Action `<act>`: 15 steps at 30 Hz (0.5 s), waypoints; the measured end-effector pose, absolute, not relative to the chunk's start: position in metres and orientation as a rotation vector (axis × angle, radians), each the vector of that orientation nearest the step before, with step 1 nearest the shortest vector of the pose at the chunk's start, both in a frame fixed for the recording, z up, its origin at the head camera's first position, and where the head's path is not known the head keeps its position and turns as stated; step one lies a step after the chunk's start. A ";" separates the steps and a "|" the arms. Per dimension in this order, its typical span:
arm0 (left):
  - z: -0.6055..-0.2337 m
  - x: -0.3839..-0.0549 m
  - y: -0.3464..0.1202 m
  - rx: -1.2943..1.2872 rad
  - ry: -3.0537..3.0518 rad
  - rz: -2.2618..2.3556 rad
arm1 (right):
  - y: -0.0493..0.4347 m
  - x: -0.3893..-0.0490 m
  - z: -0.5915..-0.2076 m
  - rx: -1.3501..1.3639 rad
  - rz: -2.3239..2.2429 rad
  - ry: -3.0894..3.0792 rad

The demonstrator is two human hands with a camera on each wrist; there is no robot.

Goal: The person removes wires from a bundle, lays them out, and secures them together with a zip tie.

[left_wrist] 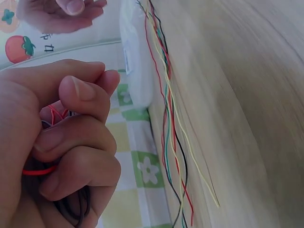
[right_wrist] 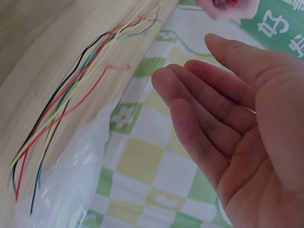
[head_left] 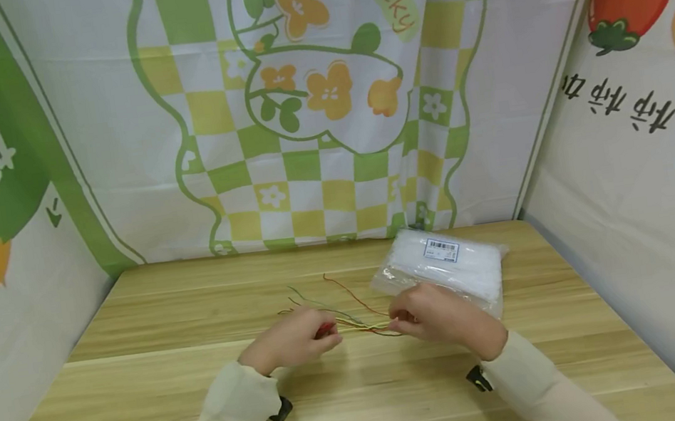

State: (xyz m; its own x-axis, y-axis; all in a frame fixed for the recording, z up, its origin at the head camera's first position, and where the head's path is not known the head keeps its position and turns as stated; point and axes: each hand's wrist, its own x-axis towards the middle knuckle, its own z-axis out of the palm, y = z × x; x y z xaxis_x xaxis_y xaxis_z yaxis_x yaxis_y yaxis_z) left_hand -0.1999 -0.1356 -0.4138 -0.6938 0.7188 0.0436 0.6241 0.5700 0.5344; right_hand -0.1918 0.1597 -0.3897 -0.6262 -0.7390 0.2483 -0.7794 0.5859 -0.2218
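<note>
My left hand (head_left: 293,337) is curled round a bunch of thin wires. In the left wrist view, a red wire (left_wrist: 40,171) and dark wire loops (left_wrist: 80,209) show between its fingers. Several loose wires (left_wrist: 166,88), in red, black, green and pale yellow, lie on the table between my hands. My right hand (head_left: 439,315) is above the right end of these loose wires. The right wrist view shows this hand (right_wrist: 237,118) with its fingers loosely bent, apart from the thumb, and nothing in its palm.
Behind my right hand, a clear plastic bag with white contents and a label (head_left: 443,253) lies at the table's back right. The wooden table (head_left: 164,407) meets a printed cloth (head_left: 309,193) at the back, with more printed cloth on both sides.
</note>
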 end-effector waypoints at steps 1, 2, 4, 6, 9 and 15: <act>-0.414 -0.200 -0.133 1.141 2.619 0.792 | 0.157 -0.191 -0.390 1.300 0.462 -2.672; -0.414 -0.200 -0.131 1.148 2.617 0.796 | 0.154 -0.191 -0.390 1.308 0.457 -2.667; -0.414 -0.200 -0.126 1.152 2.608 0.807 | 0.148 -0.190 -0.390 1.329 0.451 -2.645; -0.414 -0.200 -0.122 1.150 2.593 0.822 | 0.143 -0.189 -0.389 1.354 0.457 -2.621; -0.415 -0.200 -0.117 1.145 2.561 0.846 | 0.136 -0.188 -0.389 1.388 0.470 -2.596; -0.417 -0.198 -0.110 1.141 2.543 0.867 | 0.126 -0.185 -0.390 1.378 0.455 -2.570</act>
